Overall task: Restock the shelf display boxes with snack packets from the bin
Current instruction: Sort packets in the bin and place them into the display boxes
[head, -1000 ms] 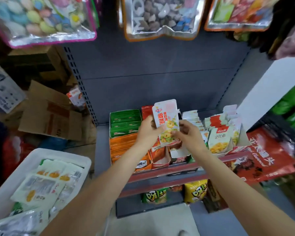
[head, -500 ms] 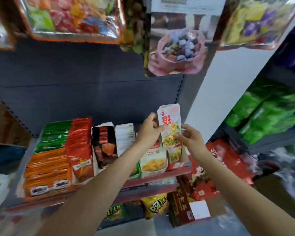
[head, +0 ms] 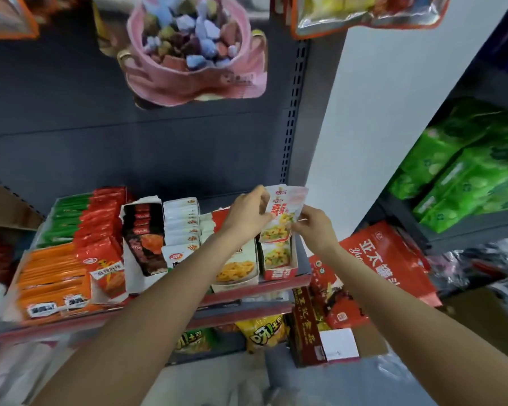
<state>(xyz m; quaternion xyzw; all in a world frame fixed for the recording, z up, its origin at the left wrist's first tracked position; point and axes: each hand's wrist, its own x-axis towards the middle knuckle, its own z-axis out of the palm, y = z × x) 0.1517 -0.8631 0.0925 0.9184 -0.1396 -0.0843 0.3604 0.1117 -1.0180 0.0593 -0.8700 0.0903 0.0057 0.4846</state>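
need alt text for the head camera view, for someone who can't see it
Both hands hold a small stack of snack packets above the rightmost display box on a shop shelf: the left hand pinches the top, the right hand the lower edge. Boxes of orange, red, green and white packets fill the shelf to the left.

Your one head camera looks forward and down from close in at the shelf [head: 159,313], wide-angle, with both your forearms reaching in from the bottom edge and hanging bags [head: 194,51] filling the top.
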